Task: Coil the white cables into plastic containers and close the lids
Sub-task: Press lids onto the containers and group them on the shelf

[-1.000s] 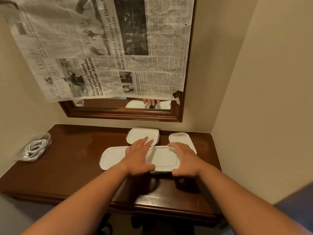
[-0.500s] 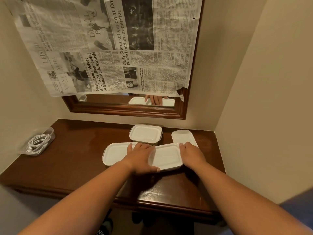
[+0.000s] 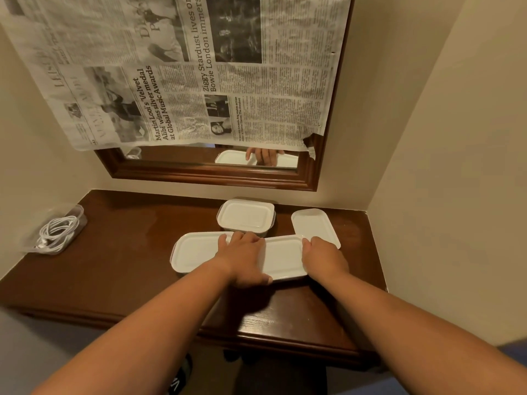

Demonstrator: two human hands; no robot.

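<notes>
- The left hand (image 3: pixel 242 259) grasps the left end of the middle box (image 3: pixel 285 258): fingers curled over its far edge, thumb at its near edge.
- The right hand (image 3: pixel 323 259) is curled on the box's right end, knuckles bent, fingertips on the lid's rim.
- The middle box, lid on, lies lengthwise on the table (image 3: pixel 128 266), near its right half.
- The left box (image 3: pixel 194 252), also lidded, touches it under the left hand.
- The far box (image 3: pixel 245 216), lidded, stands just behind both, near the wall.
- A right lid (image 3: pixel 316 226) lies flat just beyond the right hand; whether a box sits beneath it I cannot tell.
- At the table's far left, well apart, an open tub (image 3: pixel 77 216) holds coiled white cables (image 3: pixel 58 230).
- Above, a mirror (image 3: pixel 176 155), mostly covered by newspaper (image 3: pixel 185 67), reflects a hand and lids.
</notes>
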